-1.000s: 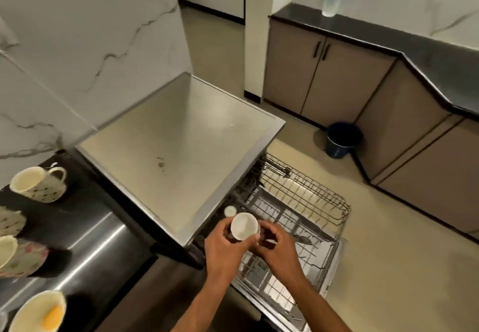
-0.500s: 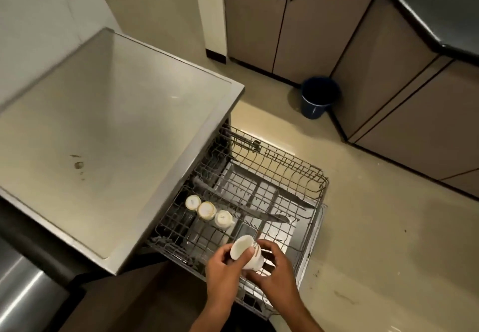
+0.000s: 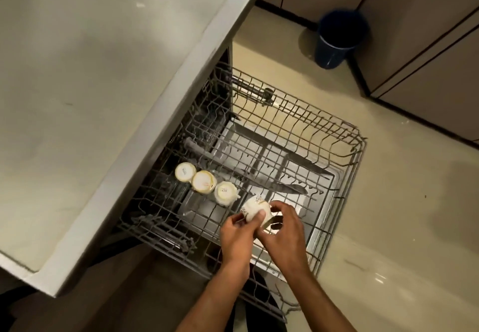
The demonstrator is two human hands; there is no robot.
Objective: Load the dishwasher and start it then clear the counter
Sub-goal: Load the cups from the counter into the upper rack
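A white patterned cup (image 3: 254, 208) is tipped bottom-up over the pulled-out wire rack (image 3: 344, 147) of the dishwasher. Both hands hold it: my left hand (image 3: 237, 235) grips its near side with thumb and fingers, and my right hand (image 3: 281, 228) curls round its rim side. Three white cups stand upside down in a row in the rack's left part: one (image 3: 185, 172), a second (image 3: 204, 182) and a third (image 3: 226, 193). The held cup is just right of the third one.
The dishwasher's steel top (image 3: 103, 85) juts out at the left above the rack. A dark blue bin (image 3: 337, 38) stands on the beige floor by brown cabinet doors (image 3: 427, 54). The rack's right part holds only bare wire tines.
The cup has been turned from mouth-up to bottom-up and lowered toward the rack beside the three cups. The view has tilted down and closer.
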